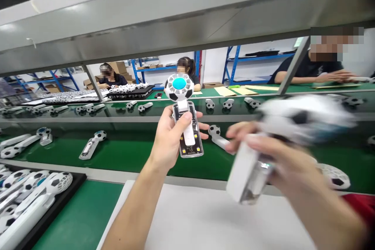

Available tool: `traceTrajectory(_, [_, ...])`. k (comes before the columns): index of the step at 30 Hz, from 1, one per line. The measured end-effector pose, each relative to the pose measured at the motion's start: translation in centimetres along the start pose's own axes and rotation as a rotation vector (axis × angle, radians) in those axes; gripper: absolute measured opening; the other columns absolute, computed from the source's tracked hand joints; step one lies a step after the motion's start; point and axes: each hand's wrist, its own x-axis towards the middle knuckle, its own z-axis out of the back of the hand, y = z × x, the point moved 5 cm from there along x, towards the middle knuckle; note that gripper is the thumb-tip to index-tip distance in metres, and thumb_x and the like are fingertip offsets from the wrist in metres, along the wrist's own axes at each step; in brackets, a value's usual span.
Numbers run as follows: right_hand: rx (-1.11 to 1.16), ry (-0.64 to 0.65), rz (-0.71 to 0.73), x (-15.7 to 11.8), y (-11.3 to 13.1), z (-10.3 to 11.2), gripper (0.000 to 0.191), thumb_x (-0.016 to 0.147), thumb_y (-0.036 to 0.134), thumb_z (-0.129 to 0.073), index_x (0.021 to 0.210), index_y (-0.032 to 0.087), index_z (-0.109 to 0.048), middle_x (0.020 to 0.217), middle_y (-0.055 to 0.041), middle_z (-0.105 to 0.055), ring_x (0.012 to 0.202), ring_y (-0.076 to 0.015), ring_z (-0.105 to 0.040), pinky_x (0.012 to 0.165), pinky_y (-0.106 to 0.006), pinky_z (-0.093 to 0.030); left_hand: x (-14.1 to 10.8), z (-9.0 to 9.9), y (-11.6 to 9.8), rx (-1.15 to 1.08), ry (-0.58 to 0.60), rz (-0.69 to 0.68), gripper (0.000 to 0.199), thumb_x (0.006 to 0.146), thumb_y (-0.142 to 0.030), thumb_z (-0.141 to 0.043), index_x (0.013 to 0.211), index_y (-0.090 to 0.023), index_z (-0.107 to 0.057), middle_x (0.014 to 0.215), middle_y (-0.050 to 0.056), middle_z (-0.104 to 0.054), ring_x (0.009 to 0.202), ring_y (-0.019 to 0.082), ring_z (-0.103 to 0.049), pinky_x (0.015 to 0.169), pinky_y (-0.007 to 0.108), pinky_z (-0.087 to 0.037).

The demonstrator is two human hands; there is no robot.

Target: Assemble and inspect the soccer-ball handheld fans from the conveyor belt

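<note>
My left hand (168, 136) grips the handle of a handheld fan (179, 94), its thumb lying along the front. That fan has a round soccer-ball head with a blue centre, and its handle shows a dark board with yellow squares under a clear cover. It stands upright above the belt. On the right, my right hand (281, 156) is closed around a second handheld fan (304, 119). Motion blurs this one; its black-and-white head tilts to the right and its white, partly clear handle points down. Below both hands lies a white sheet (187, 218).
Similar fans lie along the green conveyor belt (125, 148), one fan (92, 146) to the left. A black tray (67, 191) at lower left holds several more. Across the line, co-workers sit, one person (307, 68) at right. A metal shelf beam (175, 15) spans overhead.
</note>
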Motion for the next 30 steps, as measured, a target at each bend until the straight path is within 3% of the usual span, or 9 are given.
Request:
traceTrajectory(4, [-0.316,-0.016,-0.186,3.9,-8.1,-1.3,0.033,0.062,0.035,-0.084,0.083,0.014,-0.070,0.080,-0.0070,-0.071,0.081,-0.0283,-0.066,0.073,-0.039,-0.052,0.0,0.3,0.5,-0.010,-0.083,0.023,0.034,0.080,-0.026,-0.076,0.102,-0.018,-0.051,0.091,0.004,-0.070,0.071,0.018,-0.070,0.066,0.033,-0.062])
traceTrajectory(7, [-0.425,-0.087,-0.228,5.2,-12.8,-0.8,0.031,0.072,0.035,-0.075,0.092,0.012,-0.068,0.090,-0.0128,-0.071,0.093,-0.0345,-0.064,0.087,-0.049,-0.048,0.2,0.6,1.1,0.044,-0.118,0.044,0.031,0.075,-0.027,-0.081,0.090,-0.016,-0.057,0.076,0.000,-0.066,0.064,0.016,-0.066,0.061,0.029,-0.059])
traceTrajectory(9, [-0.468,-0.112,-0.212,5.1,-13.7,-0.5,0.035,0.077,0.035,-0.071,0.101,0.011,-0.065,0.105,-0.0187,-0.068,0.109,-0.0399,-0.059,0.099,-0.057,-0.040,0.3,0.7,1.4,0.074,-0.122,0.038,0.027,0.074,-0.028,-0.081,0.082,-0.015,-0.059,0.072,0.001,-0.064,0.061,0.016,-0.064,0.058,0.027,-0.056])
traceTrajectory(11, [-0.473,-0.091,-0.167,4.5,-12.7,-0.9,0.043,0.079,0.036,-0.070,0.112,0.011,-0.063,0.124,-0.0227,-0.061,0.127,-0.0424,-0.048,0.109,-0.059,-0.030,0.4,0.8,1.6,0.085,-0.126,0.025,0.024,0.073,-0.028,-0.080,0.078,-0.014,-0.061,0.071,0.002,-0.065,0.060,0.015,-0.063,0.056,0.026,-0.055])
traceTrajectory(13, [-0.437,0.000,-0.117,3.7,-10.3,-2.1,0.048,0.083,0.044,-0.068,0.119,0.013,-0.062,0.134,-0.0200,-0.056,0.132,-0.0389,-0.045,0.112,-0.055,-0.032,0.5,0.7,1.7,0.079,-0.144,0.025,0.023,0.072,-0.025,-0.079,0.079,-0.014,-0.061,0.072,0.003,-0.066,0.061,0.016,-0.064,0.055,0.026,-0.054])
traceTrajectory(16, [-0.252,0.296,-0.080,1.7,-6.1,-5.2,0.050,0.090,0.061,-0.057,0.112,0.017,-0.068,0.118,-0.0117,-0.067,0.112,-0.0295,-0.063,0.095,-0.043,-0.053,0.5,0.5,2.0,0.064,-0.167,0.041,0.023,0.070,-0.024,-0.078,0.080,-0.015,-0.060,0.071,0.003,-0.066,0.063,0.018,-0.065,0.056,0.028,-0.056])
traceTrajectory(18, [-0.004,0.434,-0.072,0.4,-3.7,-6.8,0.043,0.088,0.053,-0.067,0.113,0.017,-0.066,0.112,-0.0097,-0.069,0.106,-0.0267,-0.066,0.090,-0.039,-0.056,0.4,0.2,2.2,0.064,-0.168,0.042,0.022,0.070,-0.024,-0.078,0.078,-0.015,-0.059,0.069,0.003,-0.065,0.064,0.018,-0.065,0.056,0.028,-0.056])
traceTrajectory(22, [0.105,0.435,-0.068,-0.8,-2.2,-7.4,0.031,0.088,0.036,-0.073,0.110,0.017,-0.063,0.109,-0.0074,-0.070,0.104,-0.0244,-0.068,0.090,-0.037,-0.058,0.3,-0.3,2.6,0.076,-0.174,0.033,0.021,0.069,-0.022,-0.076,0.076,-0.016,-0.057,0.067,0.000,-0.061,0.057,0.014,-0.060,0.050,0.024,-0.051])
traceTrajectory(30, [0.024,0.390,-0.070,-1.3,-1.8,-7.2,0.020,0.090,0.031,-0.070,0.105,0.018,-0.065,0.110,-0.0071,-0.071,0.103,-0.0248,-0.069,0.094,-0.042,-0.059,0.1,-0.6,2.2,0.097,-0.167,-0.022,0.018,0.071,-0.020,-0.073,0.076,-0.017,-0.056,0.064,-0.001,-0.060,0.052,0.011,-0.055,0.051,0.024,-0.048])
